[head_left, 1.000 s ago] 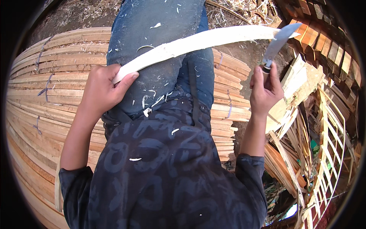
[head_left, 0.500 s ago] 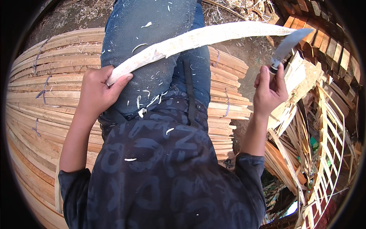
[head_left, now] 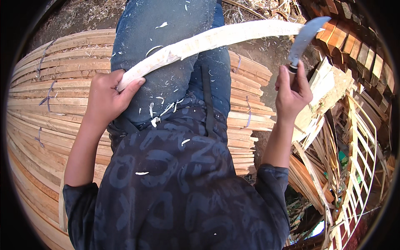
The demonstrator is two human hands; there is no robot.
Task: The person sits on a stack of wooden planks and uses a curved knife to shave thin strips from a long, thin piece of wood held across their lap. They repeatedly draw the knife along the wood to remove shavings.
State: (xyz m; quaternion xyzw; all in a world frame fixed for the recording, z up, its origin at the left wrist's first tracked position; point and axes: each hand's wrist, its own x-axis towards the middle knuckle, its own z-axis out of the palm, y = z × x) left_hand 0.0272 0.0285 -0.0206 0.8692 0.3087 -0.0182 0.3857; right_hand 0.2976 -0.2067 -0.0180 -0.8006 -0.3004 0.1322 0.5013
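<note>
A long pale piece of wood (head_left: 200,43), peeled and slightly curved, lies slantwise over my thigh and tapers to a point at the far right. My left hand (head_left: 110,92) is closed around its near, thicker end, thumb on top. In my right hand (head_left: 293,91) is a knife (head_left: 306,39) with a curved steel blade, gripped by its handle. The blade points up and slightly right, crossing in front of the wood's thin tip; I cannot tell whether they touch. Pale shavings (head_left: 155,121) are scattered on my jeans (head_left: 158,33) and dark shirt.
Bundles of sawn wooden strips (head_left: 46,102), bound with thin ties, lie beneath and beside me. A rough wood block (head_left: 329,87) stands at the right, by a light lattice frame (head_left: 358,175) and loose slats (head_left: 310,179). Stacked timber (head_left: 354,43) fills the far right.
My right hand and the knife have moved slightly left and up, the blade now overlapping the wood's tip. The wood's far end has risen a little; my left hand keeps its hold.
</note>
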